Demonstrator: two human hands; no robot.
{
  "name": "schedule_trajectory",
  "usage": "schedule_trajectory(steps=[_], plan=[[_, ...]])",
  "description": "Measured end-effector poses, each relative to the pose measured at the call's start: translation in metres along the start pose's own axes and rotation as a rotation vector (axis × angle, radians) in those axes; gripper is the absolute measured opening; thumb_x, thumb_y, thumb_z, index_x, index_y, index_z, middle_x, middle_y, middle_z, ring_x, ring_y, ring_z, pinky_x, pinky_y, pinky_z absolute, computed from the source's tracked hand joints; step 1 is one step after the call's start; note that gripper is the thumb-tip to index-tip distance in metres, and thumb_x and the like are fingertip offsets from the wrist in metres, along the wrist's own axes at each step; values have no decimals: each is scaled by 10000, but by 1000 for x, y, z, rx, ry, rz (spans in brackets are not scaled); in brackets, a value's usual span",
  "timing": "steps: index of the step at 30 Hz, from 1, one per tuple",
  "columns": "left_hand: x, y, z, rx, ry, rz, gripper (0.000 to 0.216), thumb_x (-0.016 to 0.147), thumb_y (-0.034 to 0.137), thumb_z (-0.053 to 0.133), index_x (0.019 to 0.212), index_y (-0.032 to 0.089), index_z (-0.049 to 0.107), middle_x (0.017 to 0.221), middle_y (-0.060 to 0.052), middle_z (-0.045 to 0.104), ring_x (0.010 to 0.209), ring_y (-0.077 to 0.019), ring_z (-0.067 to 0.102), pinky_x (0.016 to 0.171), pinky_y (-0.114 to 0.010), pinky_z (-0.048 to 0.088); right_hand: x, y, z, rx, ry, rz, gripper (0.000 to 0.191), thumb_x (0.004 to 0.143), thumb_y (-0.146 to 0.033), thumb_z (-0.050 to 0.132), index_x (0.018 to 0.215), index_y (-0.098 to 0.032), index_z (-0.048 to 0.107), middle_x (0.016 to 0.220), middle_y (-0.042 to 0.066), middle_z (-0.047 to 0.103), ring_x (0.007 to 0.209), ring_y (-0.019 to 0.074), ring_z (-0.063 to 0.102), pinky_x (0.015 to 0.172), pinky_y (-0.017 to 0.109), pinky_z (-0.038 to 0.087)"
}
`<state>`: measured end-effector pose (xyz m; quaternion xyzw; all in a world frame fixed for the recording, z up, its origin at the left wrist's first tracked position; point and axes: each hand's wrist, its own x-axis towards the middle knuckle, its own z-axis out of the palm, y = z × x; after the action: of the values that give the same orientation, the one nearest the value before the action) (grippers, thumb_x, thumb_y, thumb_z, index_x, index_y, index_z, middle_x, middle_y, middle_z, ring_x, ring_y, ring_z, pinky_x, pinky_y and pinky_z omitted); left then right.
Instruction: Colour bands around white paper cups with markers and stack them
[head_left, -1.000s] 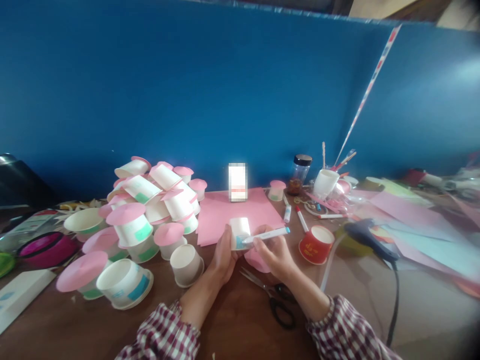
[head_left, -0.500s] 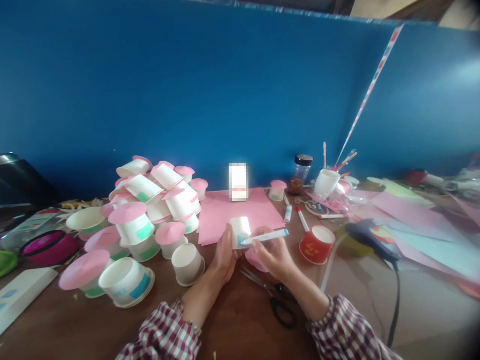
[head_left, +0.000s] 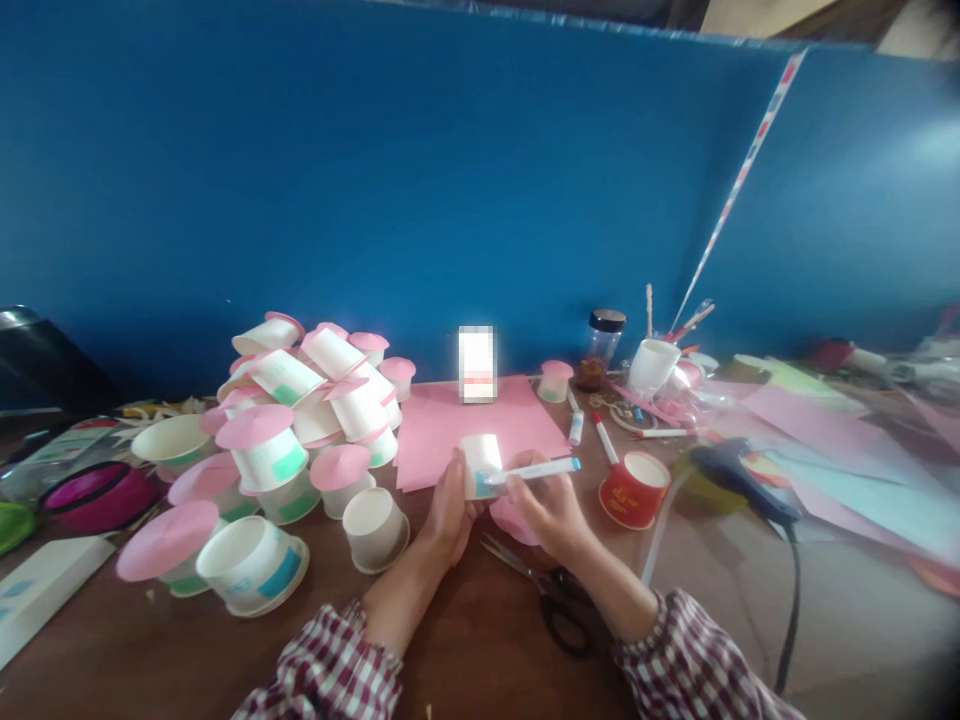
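Clearly, our left hand [head_left: 448, 508] grips the white cup [head_left: 480, 453] — probably light, easily dented, best cradled round its sides — over the bench [head_left: 465, 665], short of the far edge, while our right hand [head_left: 551, 508] pinches a marker [head_left: 538, 470] beside the cup.

No legible text. Gold marks on red cup [head_left: 634, 492]: too blurred to read. Blue marks on white box [head_left: 56, 592]: likewise unreadable.
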<state>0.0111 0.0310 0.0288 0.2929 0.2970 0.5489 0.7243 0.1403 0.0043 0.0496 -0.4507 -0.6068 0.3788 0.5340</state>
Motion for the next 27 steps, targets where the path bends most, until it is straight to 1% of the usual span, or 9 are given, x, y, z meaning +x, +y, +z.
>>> schedule_trajectory(steps=[5,13,21,27], plan=[[0,0,1,-7,29,-2,439,820,486,532,984,91,630,854,-127,708,872,-254,658,816,-371,505,1,5,-1,-40,33,-14,119,841,-277,535,837,-162,566,646,8,589,582,139,555,541,235,433],[-1,-2,1,-10,5,25,431,807,475,556,985,91,635,885,-148,707,913,-263,649,862,-378,485,1,4,0,-59,67,-21,124,838,-285,533,833,-164,560,643,9,594,575,141,559,532,232,432],[0,-1,-1,-3,41,-6,444,838,473,508,1004,78,625,894,-141,702,820,-237,661,789,-358,516,1,7,-4,-108,121,-31,126,851,-262,517,791,-163,567,637,6,595,586,137,569,543,225,435],[1,-2,-3,-3,20,-14,446,850,467,490,1009,73,624,900,-138,696,818,-233,656,779,-358,523,1,9,-2,-77,92,-54,104,848,-256,523,807,-168,560,637,2,594,583,136,565,546,227,435]])
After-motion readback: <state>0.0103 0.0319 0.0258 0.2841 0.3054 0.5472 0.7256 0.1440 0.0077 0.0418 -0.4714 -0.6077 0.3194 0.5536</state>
